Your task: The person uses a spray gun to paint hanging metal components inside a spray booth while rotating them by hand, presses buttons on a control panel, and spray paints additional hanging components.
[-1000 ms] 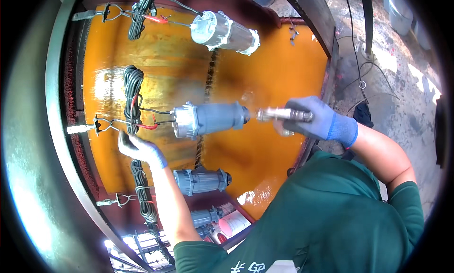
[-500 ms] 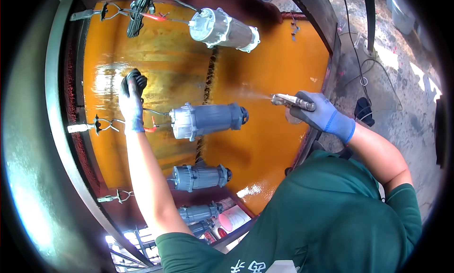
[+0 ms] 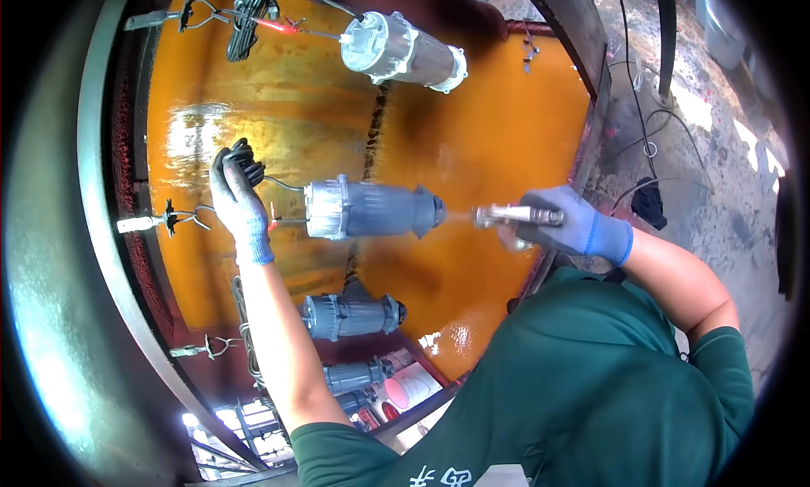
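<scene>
My right hand (image 3: 569,221), in a grey-blue glove, is closed round a metal spray gun (image 3: 506,216). A faint mist runs from its nozzle toward the dark end of a grey, ribbed cylindrical motor (image 3: 375,209). This motor hangs sideways from a hook (image 3: 181,219), its left end shinier and paler. My left hand (image 3: 239,192), in a dark-palmed glove, grips what looks like a bundled black cable (image 3: 242,162) just left of the motor. A cord runs from that bundle to the motor. The gun's lower part is blurred.
Above hangs a silvery motor (image 3: 405,52) with its black cable bundle (image 3: 251,23). Below are more grey motors, the nearest (image 3: 354,316) close to my left forearm. An orange-coated panel (image 3: 498,124) lies behind them. A metal frame bar (image 3: 105,259) curves along the left; a hose (image 3: 645,124) crosses the floor.
The spray gun has moved down and slightly left, now level with the middle motor's dark end. My left hand has turned a little, its grip kept.
</scene>
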